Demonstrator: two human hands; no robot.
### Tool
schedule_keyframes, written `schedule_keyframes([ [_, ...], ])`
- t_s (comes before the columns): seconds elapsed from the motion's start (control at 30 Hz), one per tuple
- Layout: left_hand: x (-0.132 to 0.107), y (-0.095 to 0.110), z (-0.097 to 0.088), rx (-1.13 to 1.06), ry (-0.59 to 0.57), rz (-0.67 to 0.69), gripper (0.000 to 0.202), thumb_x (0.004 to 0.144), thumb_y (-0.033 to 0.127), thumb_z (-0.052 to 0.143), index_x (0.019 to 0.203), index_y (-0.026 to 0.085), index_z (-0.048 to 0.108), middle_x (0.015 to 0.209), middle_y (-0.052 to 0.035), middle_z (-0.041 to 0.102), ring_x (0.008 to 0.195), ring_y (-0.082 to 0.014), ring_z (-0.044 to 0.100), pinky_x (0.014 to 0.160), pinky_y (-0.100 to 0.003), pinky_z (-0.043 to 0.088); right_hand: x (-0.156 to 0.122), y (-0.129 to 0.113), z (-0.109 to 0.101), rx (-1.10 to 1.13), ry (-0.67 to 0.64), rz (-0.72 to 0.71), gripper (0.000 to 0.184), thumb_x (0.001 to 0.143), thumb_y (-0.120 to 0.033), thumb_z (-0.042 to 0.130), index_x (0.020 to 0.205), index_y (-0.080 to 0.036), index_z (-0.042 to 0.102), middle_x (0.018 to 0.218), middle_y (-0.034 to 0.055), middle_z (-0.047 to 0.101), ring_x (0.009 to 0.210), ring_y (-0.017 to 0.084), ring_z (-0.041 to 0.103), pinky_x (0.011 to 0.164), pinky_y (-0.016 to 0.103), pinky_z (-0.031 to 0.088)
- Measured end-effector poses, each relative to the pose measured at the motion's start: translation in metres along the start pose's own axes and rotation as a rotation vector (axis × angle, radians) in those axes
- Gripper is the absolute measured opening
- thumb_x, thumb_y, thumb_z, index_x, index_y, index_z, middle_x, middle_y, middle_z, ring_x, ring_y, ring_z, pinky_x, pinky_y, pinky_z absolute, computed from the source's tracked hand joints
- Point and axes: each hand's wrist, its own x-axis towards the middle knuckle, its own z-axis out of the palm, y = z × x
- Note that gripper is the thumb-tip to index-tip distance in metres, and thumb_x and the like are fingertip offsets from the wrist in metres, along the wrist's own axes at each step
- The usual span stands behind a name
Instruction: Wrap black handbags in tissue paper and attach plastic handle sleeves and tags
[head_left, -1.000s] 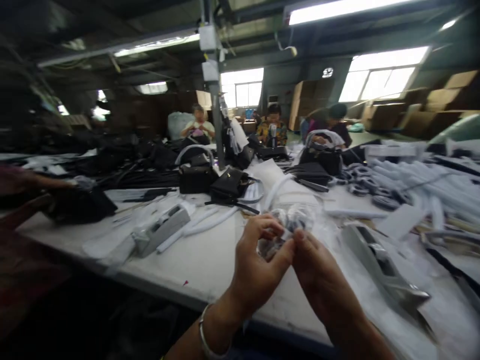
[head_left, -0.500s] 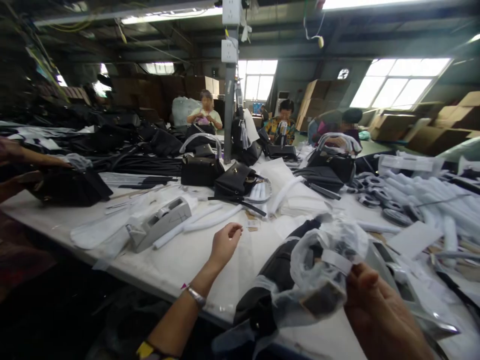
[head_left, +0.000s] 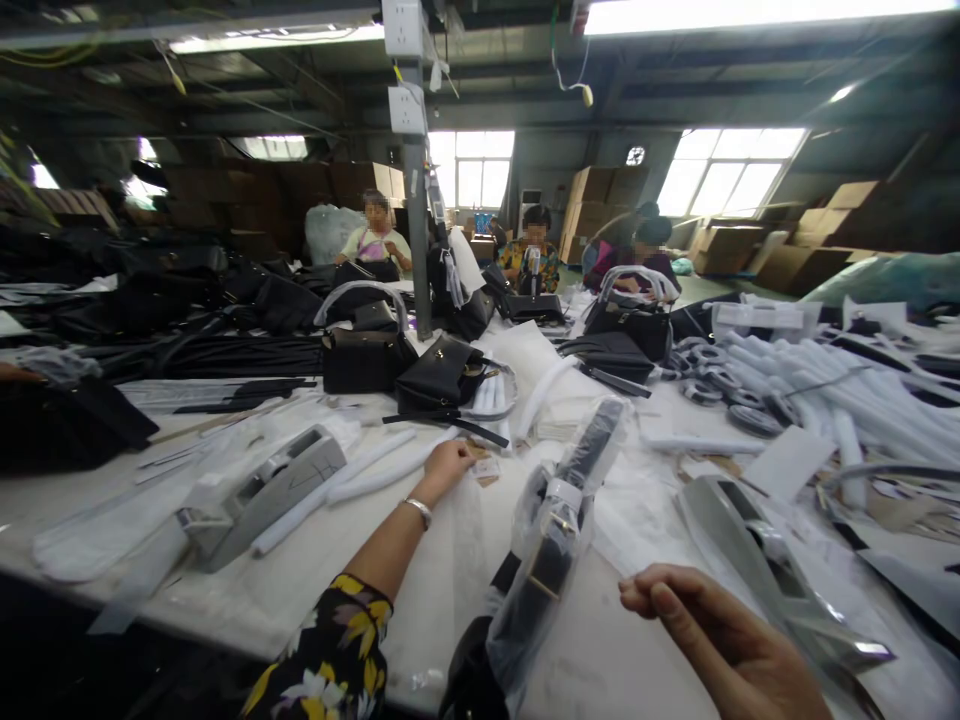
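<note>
Head view, item 1: where is the wrapped strap (head_left: 547, 575)?

On the surface (head_left: 592, 640), between the left hand (head_left: 448, 462) and right hand (head_left: 724, 630); its white band (head_left: 564, 491) seems to keep it gathered.

State of each grip?

Left: fingers curled beside the paper tag (head_left: 487, 467); whether pinching it, cannot tell. Right: fingers bunched toward the thumb, nothing visible between; whether pressed together, cannot tell.

Nearer grey dispenser (head_left: 784, 577)?

Near the right hand, presumably for easy reach.

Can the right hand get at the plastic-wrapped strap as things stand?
Probably yes: the right hand is just beside the wrapped strap, and only white tabletop shows between them.
</note>
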Motion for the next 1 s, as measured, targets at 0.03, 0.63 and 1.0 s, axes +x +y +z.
schedule_keyframes([
  [0.03, 0.000, 0.001, -0.004, -0.032, -0.004, 0.006, 0.028, 0.092, 0.036, 0.064, 0.110, 0.015, 0.063, 0.111, -0.0075, 0.065, 0.097, -0.0212, 0.064, 0.085, -0.042, 0.055, 0.001, 0.000, 0.002, 0.008, 0.008, -0.010, 0.028, 0.076, -0.053, 0.074, 0.082, -0.026, 0.078, 0.084, 0.0067, 0.076, 0.083, 0.025, 0.074, 0.077, 0.024, 0.062],
  [0.63, -0.114, 0.167, -0.152, -0.793, -0.104, 0.432, 0.037, 0.075, 0.039, 0.081, 0.101, 0.016, 0.069, 0.088, -0.0017, 0.071, 0.079, -0.0109, 0.066, 0.087, -0.027, 0.053, 0.058, -0.096, 0.037, 0.216, -0.042, -0.514, 0.045, 0.086, -0.034, 0.071, 0.130, -0.027, 0.063, 0.132, 0.0066, 0.064, 0.117, 0.025, 0.063, 0.102, 0.042, 0.053],
  [1.0, -0.178, 0.232, -0.135, -0.772, -0.200, 0.511, 0.032, 0.079, 0.037, 0.079, 0.100, 0.015, 0.070, 0.089, -0.0055, 0.074, 0.085, -0.0153, 0.070, 0.089, -0.029, 0.054, 0.069, -0.123, 0.012, 0.001, 0.043, -0.737, 0.026, 0.099, -0.029, 0.050, 0.112, -0.025, 0.072, 0.109, 0.0020, 0.075, 0.100, 0.020, 0.070, 0.091, 0.031, 0.052],
])
